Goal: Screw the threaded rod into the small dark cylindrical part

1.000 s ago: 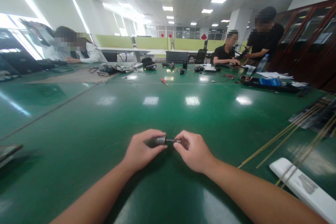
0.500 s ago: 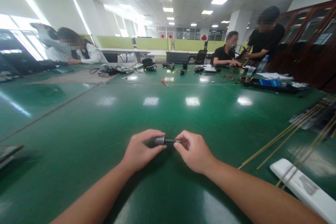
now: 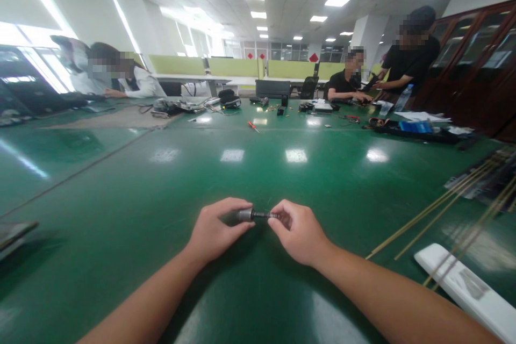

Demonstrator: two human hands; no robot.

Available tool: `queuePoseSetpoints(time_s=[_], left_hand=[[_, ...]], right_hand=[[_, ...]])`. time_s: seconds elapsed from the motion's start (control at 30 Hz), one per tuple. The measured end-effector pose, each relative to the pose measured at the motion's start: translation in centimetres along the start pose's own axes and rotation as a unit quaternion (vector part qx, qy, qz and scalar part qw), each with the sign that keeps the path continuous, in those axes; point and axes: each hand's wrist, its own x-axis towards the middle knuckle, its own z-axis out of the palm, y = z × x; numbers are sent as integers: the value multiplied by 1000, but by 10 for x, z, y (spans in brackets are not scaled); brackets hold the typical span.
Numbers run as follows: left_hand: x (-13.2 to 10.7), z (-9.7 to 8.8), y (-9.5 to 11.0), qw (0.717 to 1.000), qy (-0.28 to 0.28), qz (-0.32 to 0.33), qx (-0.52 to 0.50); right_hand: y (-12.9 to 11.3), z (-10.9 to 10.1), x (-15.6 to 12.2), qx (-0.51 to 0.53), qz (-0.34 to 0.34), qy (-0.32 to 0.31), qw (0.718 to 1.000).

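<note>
Just above the green table, my left hand point(image 3: 215, 230) curves its thumb and fingers around a short grey metal cylinder with a thin dark shaft point(image 3: 245, 215). The shaft points right, lying roughly level. My right hand point(image 3: 297, 231) pinches the shaft's ribbed far end between thumb and fingertips, which partly cover it. Only a short stretch of bare shaft shows between my two hands. Whether the cylinder and shaft are one part or two, I cannot tell.
Thin yellowish rods point(image 3: 435, 201) and a white elongated case point(image 3: 463, 279) lie at the right. A red screwdriver point(image 3: 252, 126) rests farther off. A black tray point(image 3: 419, 131) is at the back right. Other people are around the far side. A flat board point(image 3: 16, 234) juts in at left.
My hands and the metal piece stay almost exactly where they were. The standing person at the back right has shifted slightly.
</note>
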Motion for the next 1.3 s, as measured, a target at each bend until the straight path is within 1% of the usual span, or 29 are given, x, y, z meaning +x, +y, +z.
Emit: queuePoseSetpoints(time_s=[0.2, 0.83, 1.1, 1.3], left_hand=[[-1, -2, -3, 1000, -2, -1, 3], [2, -5, 3, 1000, 6, -10, 11], [0, -6, 0, 1000, 0, -17, 10], [1, -6, -1, 1000, 6, -25, 11]], right_hand=[[-2, -1, 0, -5, -1, 2, 1000], [-1, -1, 0, -11, 8, -1, 1000], [-3, -2, 0, -6, 9, 3, 1000], [-2, -1, 1, 1, 15, 8, 1000]])
